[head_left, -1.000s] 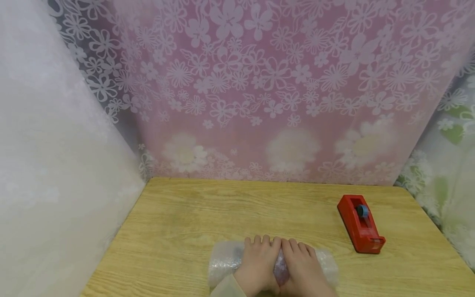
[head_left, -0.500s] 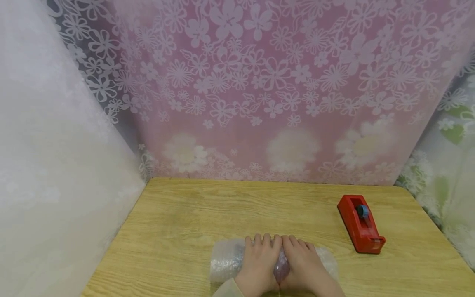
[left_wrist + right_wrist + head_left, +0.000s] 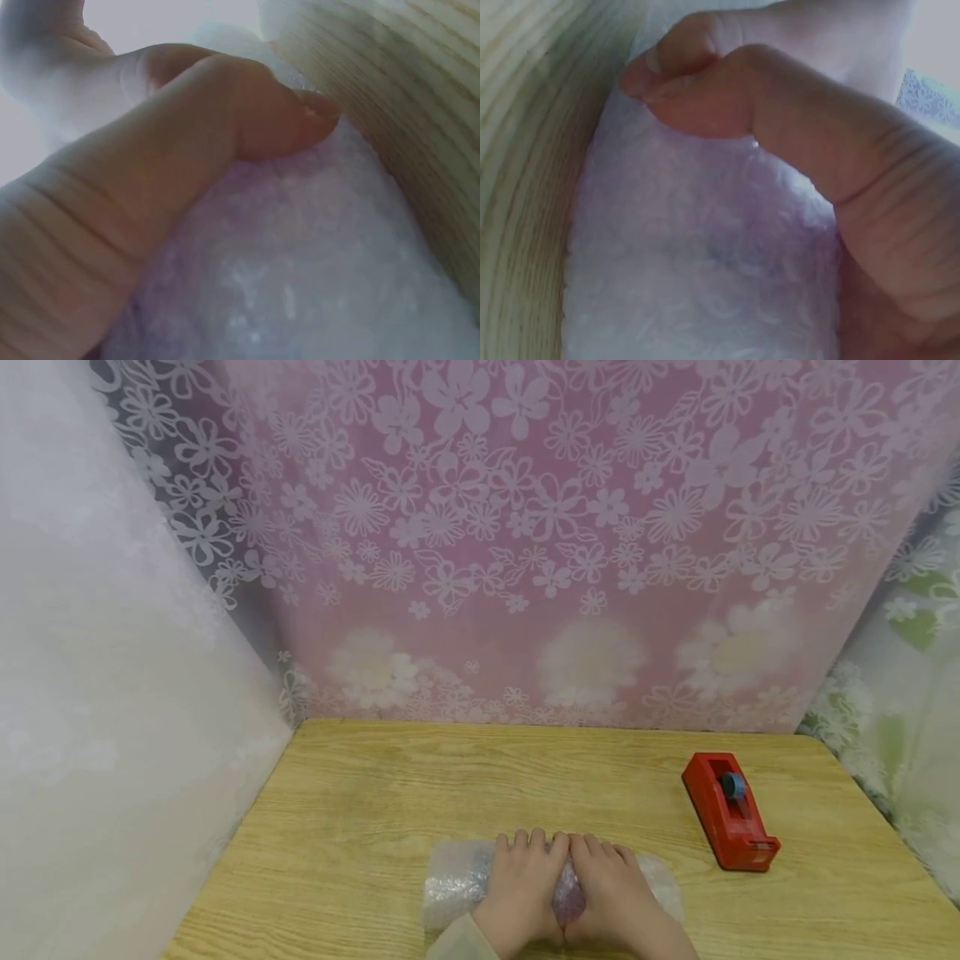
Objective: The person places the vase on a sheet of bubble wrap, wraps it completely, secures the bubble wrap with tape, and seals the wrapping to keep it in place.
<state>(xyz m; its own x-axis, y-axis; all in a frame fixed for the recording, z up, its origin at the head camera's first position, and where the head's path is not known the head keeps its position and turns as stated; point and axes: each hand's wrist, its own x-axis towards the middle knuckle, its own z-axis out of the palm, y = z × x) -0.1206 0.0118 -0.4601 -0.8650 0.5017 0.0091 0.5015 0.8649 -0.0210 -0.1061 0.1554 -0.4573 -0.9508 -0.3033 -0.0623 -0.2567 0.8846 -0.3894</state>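
A roll of clear bubble wrap (image 3: 455, 887) lies crosswise near the table's front edge, and something purple inside shows between the hands in the head view. My left hand (image 3: 523, 887) grips the roll just left of its middle, fingers over the far side. Right beside it, my right hand (image 3: 617, 889) grips the other half. Both wrist views show a thumb pressed against the near side of the bubble wrap (image 3: 300, 247), low by the tabletop. The thumb tips nearly meet in the right wrist view, over the wrap (image 3: 697, 225). What exactly is wrapped cannot be made out.
A red tape dispenser (image 3: 729, 814) with a small blue-cored tape roll stands at the right of the wooden table (image 3: 360, 810). Behind the table hangs a pink flowered curtain (image 3: 480, 635). A pale sheet (image 3: 135, 693) closes off the left side.
Both hands and the bubble-wrap roll have shifted very slightly away from the person. The grip looks the same, and the tape dispenser has stayed put.
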